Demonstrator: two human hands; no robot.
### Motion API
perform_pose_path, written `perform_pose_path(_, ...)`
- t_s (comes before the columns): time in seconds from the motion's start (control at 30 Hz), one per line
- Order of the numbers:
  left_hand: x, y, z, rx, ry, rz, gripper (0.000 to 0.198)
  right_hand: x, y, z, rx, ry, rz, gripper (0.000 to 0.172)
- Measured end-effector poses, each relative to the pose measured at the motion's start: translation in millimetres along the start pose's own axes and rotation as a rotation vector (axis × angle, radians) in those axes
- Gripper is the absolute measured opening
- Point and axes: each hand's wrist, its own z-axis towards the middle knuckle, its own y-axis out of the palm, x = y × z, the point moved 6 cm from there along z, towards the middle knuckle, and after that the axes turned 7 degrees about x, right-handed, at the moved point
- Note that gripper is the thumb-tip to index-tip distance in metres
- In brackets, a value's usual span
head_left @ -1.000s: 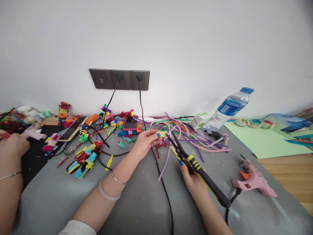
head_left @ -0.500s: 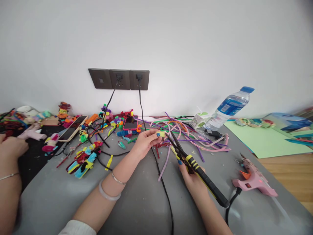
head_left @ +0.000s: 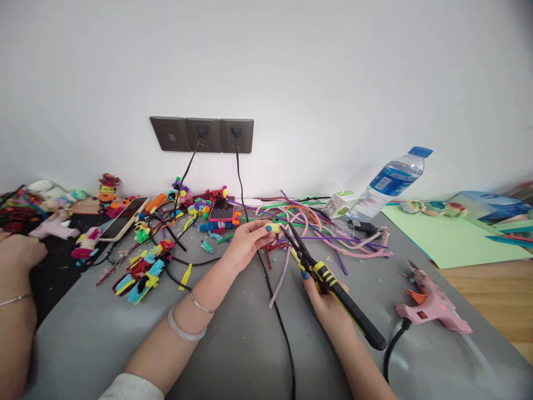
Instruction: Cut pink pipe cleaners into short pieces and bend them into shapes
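Observation:
Between the thumb and fingers of my left hand [head_left: 249,241] is a small pale yellow piece [head_left: 275,228], probably pipe cleaner. My right hand [head_left: 328,304] is closed around black-and-yellow pliers [head_left: 318,272]. Their slim jaws point up and left, with the tips right at the yellow piece; whether they touch it I cannot tell. One handle slants down to the right past my hand. Behind the pliers lies a loose heap of pink, purple, orange and green pipe cleaners [head_left: 308,214].
A pink glue gun [head_left: 435,311] lies at the right. Further back are a water bottle [head_left: 393,183] and a drink carton [head_left: 341,204]. Colourful pipe-cleaner figures [head_left: 144,272] and phones [head_left: 125,218] are at the left. A black cable [head_left: 277,303] crosses the table. Another person's hand [head_left: 20,255] rests far left.
The pliers and my right hand have shifted very slightly to the left. My left hand and the yellow piece look the same.

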Motion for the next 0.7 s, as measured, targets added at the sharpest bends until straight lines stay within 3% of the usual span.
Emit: perform_pose_path(0.7,-1.6,-1.5,1.3,0.006,-0.014,-0.017,0.012,0.8,0.9,1.7,-0.008,-0.035,-0.018,0.03)
